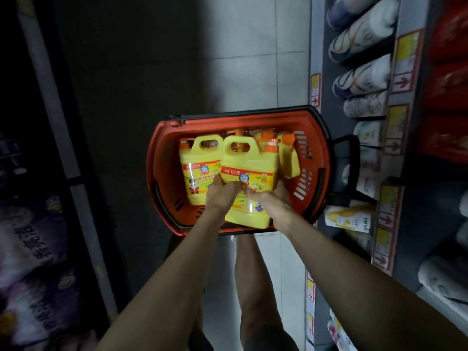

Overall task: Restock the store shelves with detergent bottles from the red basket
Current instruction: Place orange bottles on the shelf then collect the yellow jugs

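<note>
Squarely above the red basket [162, 153], a yellow detergent bottle [250, 160] is held by its lower half, the left hand [220, 195] and right hand [274, 198] both curled around it, while another bottle [195, 173] lies inside the basket, which sits on the tiled floor [253, 59] beside stocked shelves [395, 158].

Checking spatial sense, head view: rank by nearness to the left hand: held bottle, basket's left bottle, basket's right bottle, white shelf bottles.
1. Held bottle, in the left hand.
2. Left bottle, just beside it.
3. Right bottle, basket's right side.
4. White shelf bottles, far right.
</note>
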### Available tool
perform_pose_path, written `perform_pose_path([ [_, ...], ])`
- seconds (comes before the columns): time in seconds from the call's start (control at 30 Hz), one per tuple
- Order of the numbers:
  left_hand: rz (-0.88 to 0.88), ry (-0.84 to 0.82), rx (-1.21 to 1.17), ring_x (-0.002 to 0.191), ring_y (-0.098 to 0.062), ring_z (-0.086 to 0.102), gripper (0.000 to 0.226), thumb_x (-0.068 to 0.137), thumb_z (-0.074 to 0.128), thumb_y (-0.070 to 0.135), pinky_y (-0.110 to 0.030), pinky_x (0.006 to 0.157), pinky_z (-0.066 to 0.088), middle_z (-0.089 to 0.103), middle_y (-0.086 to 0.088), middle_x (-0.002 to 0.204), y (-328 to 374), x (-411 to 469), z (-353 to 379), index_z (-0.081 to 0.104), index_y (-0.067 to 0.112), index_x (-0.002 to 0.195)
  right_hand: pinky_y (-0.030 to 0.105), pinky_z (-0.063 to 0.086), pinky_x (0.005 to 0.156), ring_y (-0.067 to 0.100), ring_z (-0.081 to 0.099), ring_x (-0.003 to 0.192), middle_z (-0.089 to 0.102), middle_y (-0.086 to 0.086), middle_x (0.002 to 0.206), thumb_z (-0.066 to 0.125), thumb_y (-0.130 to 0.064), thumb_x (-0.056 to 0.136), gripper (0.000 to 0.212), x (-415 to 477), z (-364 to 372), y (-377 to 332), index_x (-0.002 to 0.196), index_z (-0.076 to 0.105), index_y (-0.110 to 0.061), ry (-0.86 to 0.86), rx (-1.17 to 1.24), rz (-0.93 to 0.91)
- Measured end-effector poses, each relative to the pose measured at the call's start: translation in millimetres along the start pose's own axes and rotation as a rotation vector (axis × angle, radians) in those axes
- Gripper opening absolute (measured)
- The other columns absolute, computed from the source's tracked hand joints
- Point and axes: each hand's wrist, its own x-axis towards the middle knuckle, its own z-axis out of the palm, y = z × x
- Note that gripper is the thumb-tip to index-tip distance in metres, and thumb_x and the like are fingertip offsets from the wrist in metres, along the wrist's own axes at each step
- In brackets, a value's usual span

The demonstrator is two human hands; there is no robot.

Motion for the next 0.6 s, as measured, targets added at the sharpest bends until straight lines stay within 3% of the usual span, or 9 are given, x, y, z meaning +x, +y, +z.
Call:
perform_pose_path([
  [0.13,0.041,0.042,0.051,0.114,-0.029,0.066,0.078,0.055,0.067,0.059,-0.053,0.101,0.055,0.067,0.000,0.126,-10,-26,-7,0.060,0.034,0.129,0.050,0.064,0.089,0.020,0.078,0.103,0.079,-0.006,0.116,0.098,-0.073,0.040,0.099,-43,-19,-16,0.125,0.070,-0.032,-0.055,0.064,-0.041],
  [0.3,0.113,0.111,-0.042,0.127,-0.030,0.058,0.094,0.058,0.073,0.063,-0.054,0.106,0.052,0.060,-0.002,0.137,10,-111,-35,0.052,0.031,0.144,0.052,0.064,0.090,0.022,0.078,0.103,0.081,-0.008,0.111,0.101,-0.067,0.037,0.098,-118,-37,-56,0.123,0.071,-0.033,-0.145,0.106,-0.085],
  [0.4,0.120,0.031,-0.209,0.115,-0.026,0.067,0.083,0.073,0.085,0.047,-0.046,0.092,0.058,0.065,-0.003,0.130,31,-156,-59,0.045,0.022,0.141,0.055,0.063,0.091,0.023,0.080,0.100,0.082,-0.004,0.109,0.102,-0.039,0.057,0.074,-165,-45,-82,0.123,0.071,-0.027,-0.213,0.150,-0.100],
  [0.43,0.119,-0.009,-0.262,0.109,-0.028,0.072,0.083,0.074,0.088,0.044,-0.049,0.090,0.060,0.070,-0.006,0.126,38,-167,-71,0.047,0.017,0.141,0.055,0.063,0.091,0.023,0.080,0.099,0.082,-0.003,0.109,0.101,-0.031,0.065,0.066,-179,-46,-90,0.124,0.071,-0.025,-0.231,0.161,-0.107],
  [0.5,0.127,-0.104,-0.313,0.109,-0.034,0.076,0.091,0.071,0.093,0.047,-0.057,0.097,0.059,0.076,-0.012,0.124,55,-188,-94,0.053,0.010,0.143,0.055,0.063,0.091,0.024,0.080,0.100,0.082,-0.001,0.110,0.096,-0.022,0.072,0.059,-207,-48,-105,0.125,0.070,-0.023,-0.261,0.188,-0.137],
  [0.6,0.227,-0.238,-0.275,0.111,-0.034,0.076,0.052,0.089,0.081,0.035,-0.054,0.101,0.058,0.078,-0.013,0.121,88,-238,-125,0.066,0.012,0.132,0.055,0.062,0.095,0.026,0.079,0.102,0.082,0.002,0.112,0.096,-0.024,0.065,0.070,-252,-49,-132,0.129,0.068,-0.019,-0.300,0.207,-0.205],
])
